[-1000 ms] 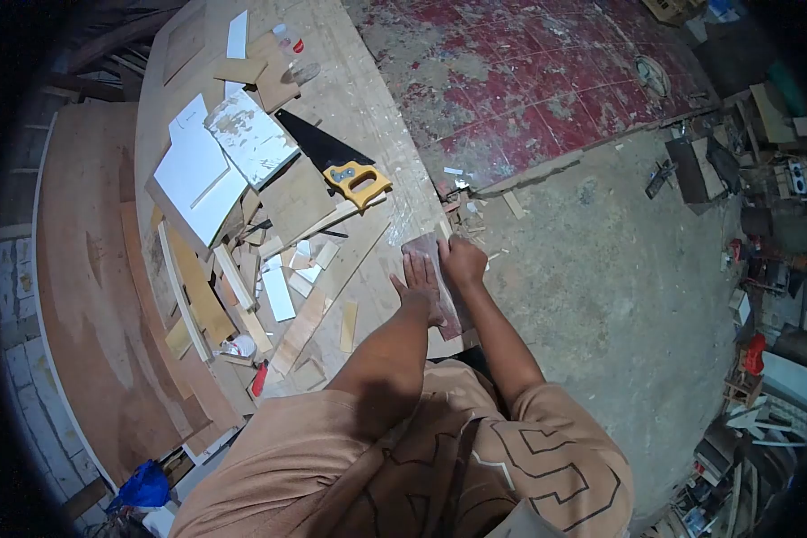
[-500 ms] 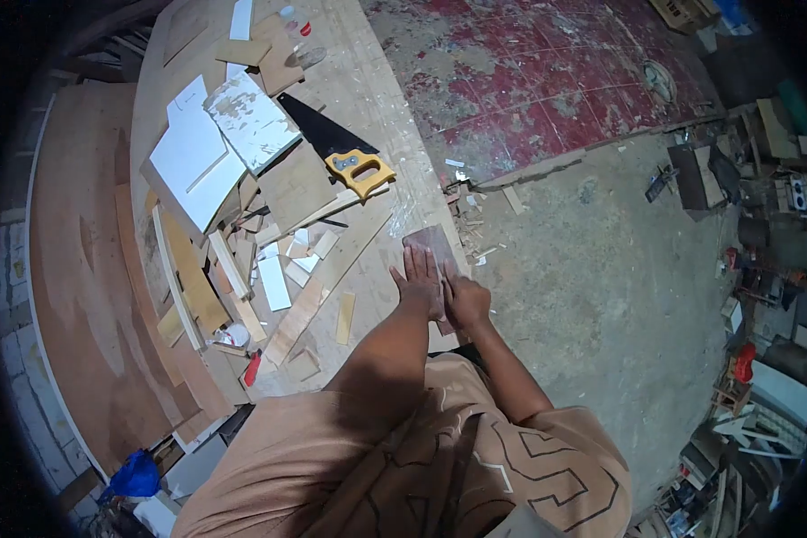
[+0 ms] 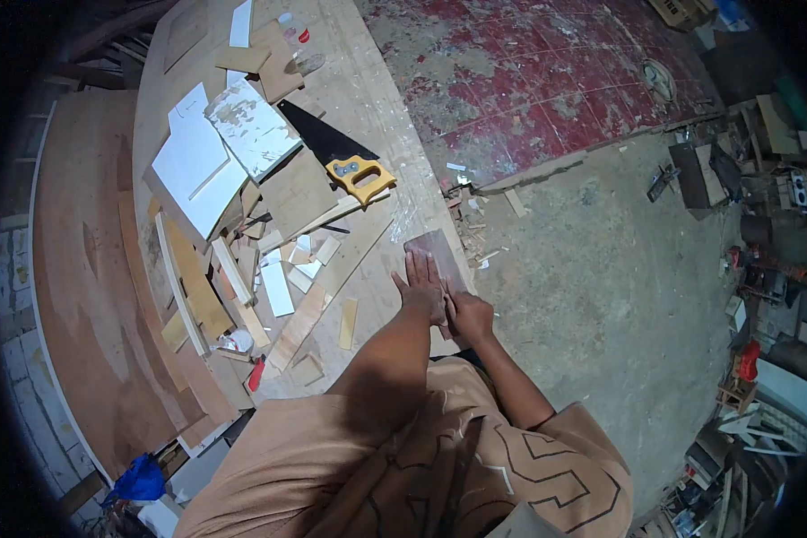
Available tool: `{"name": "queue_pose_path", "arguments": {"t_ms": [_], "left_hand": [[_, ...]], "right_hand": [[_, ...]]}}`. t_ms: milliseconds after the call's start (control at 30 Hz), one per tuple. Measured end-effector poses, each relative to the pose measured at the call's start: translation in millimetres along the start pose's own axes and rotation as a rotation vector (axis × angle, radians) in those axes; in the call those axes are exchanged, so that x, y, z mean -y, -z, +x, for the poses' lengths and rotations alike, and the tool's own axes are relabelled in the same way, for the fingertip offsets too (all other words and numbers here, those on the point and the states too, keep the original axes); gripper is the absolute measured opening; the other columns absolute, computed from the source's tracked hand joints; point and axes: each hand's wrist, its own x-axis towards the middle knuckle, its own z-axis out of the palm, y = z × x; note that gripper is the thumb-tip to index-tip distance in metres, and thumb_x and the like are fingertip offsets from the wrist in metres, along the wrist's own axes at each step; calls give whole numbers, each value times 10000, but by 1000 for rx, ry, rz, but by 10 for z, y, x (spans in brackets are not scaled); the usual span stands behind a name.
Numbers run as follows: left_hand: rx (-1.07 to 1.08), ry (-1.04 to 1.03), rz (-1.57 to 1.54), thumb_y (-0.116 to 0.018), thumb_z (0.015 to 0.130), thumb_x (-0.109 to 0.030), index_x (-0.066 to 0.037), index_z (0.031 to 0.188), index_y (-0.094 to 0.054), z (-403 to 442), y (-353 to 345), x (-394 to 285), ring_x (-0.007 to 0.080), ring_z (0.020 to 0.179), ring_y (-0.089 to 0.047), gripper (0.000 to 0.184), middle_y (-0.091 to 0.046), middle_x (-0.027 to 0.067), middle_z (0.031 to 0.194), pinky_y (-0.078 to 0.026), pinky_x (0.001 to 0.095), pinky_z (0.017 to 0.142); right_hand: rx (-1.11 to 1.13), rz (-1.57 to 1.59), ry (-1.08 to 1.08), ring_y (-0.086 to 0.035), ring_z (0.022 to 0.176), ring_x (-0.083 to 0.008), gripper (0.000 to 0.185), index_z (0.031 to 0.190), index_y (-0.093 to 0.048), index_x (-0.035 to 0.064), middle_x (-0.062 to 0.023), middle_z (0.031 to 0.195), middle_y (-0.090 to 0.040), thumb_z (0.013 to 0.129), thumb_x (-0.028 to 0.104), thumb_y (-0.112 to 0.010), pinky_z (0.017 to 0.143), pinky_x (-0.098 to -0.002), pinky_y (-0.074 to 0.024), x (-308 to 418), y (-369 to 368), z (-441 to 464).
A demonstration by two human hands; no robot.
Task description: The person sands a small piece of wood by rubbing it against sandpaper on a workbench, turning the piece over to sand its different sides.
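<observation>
A dark brown wooden board (image 3: pixel 430 242) lies along the right edge of the workbench, close to my body. My left hand (image 3: pixel 421 291) rests flat on it with the fingers spread. Beside it, my right hand (image 3: pixel 469 316) is closed at the board's right side; whatever its fingers hold is too hidden to name. A handsaw (image 3: pixel 359 175) with a black blade and yellow handle lies farther up the bench, apart from both hands. A small light wood strip (image 3: pixel 348 324) is left of my left forearm.
The workbench (image 3: pixel 372 99) carries white panels (image 3: pixel 193 166), a paint-worn board (image 3: pixel 253 125), several wood offcuts (image 3: pixel 278 289), and a clear bottle (image 3: pixel 291 29). Right of it is a concrete floor (image 3: pixel 583 287) with wood scraps, and a red tiled area (image 3: pixel 547 85) beyond.
My right hand has slid slightly toward my body along the board. My left hand stays pressed on the board. The whole view has shifted a little.
</observation>
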Motion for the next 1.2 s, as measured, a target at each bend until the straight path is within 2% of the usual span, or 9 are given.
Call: {"name": "queue_pose_path", "arguments": {"t_ms": [100, 167, 200, 267, 400, 500, 567, 833, 1200], "left_hand": [[-30, 11, 4, -888, 556, -505, 28, 1488, 220, 82, -92, 5, 462, 1427, 266, 1543, 245, 293, 1558, 18, 758, 1070], [-24, 0, 12, -886, 561, -505, 29, 1486, 222, 71, -80, 15, 466, 1424, 269, 1540, 252, 297, 1554, 17, 757, 1071], [-16, -20, 23, -884, 566, -506, 31, 1485, 224, 74, -88, 22, 469, 1421, 273, 1536, 259, 301, 1550, 17, 756, 1071], [-18, -11, 29, -883, 570, -508, 32, 1483, 227, 79, -82, 21, 472, 1418, 277, 1536, 267, 304, 1545, 18, 755, 1071], [-25, 1, 23, -885, 569, -510, 36, 1481, 230, 105, -111, 12, 475, 1412, 287, 1541, 285, 306, 1536, 23, 747, 1077], [-14, 16, 11, -890, 560, -505, 36, 1481, 230, 48, -46, -17, 469, 1413, 288, 1548, 280, 305, 1539, 23, 739, 1083], [1, 14, 7, -893, 552, -491, 24, 1498, 198, -56, 62, -36, 464, 1425, 269, 1533, 252, 291, 1556, 2, 748, 1079], [-81, -31, 18, -886, 567, -487, 36, 1508, 156, 69, -127, 33, 485, 1427, 247, 1499, 216, 302, 1564, -24, 764, 1069], [-76, -25, -11, -883, 563, -493, 45, 1505, 150, -8, -45, 1, 501, 1432, 215, 1498, 195, 306, 1569, -41, 771, 1064]], "right_hand": [[-36, 29, 43, -659, 651, -339, 225, 868, -686, 111, -139, 716, -655, 889, 324, -618, 566, -461, -511, -44, -30, 130], [-6, -86, 9, -666, 646, -334, 380, 1264, -625, 157, -142, 750, -672, 917, 302, -573, 569, -459, -520, 21, -27, 479], [-10, -80, 10, -666, 646, -334, 380, 1264, -625, 157, -142, 750, -672, 917, 302, -573, 569, -459, -520, 58, -21, 629], [-133, -17, -42, -666, 652, -322, 230, 916, -694, 103, -124, 720, -660, 887, 320, -622, 565, -457, -516, 110, 0, 854], [-162, -4, -109, -666, 651, -315, 228, 911, -697, 109, -120, 735, -664, 889, 324, -622, 566, -448, -519, 97, -34, 774], [-130, -17, -71, -663, 652, -312, 244, 995, -704, 127, -121, 740, -666, 892, 332, -620, 568, -444, -518, 25, -172, 260], [-70, 48, -17, -663, 635, -332, 373, 1269, -627, 161, -119, 750, -673, 942, 324, -550, 565, -467, -522, 8, -166, -40], [-82, -78, -58, -665, 650, -324, 505, 1440, -457, 222, -126, 744, -667, 953, 334, -530, 562, -468, -518, 65, -79, 971], [3, -14, -5, -660, 642, -328, 381, 1281, -613, 158, -129, 769, -668, 950, 332, -541, 556, -472, -509, -43, -112, -65]]}}
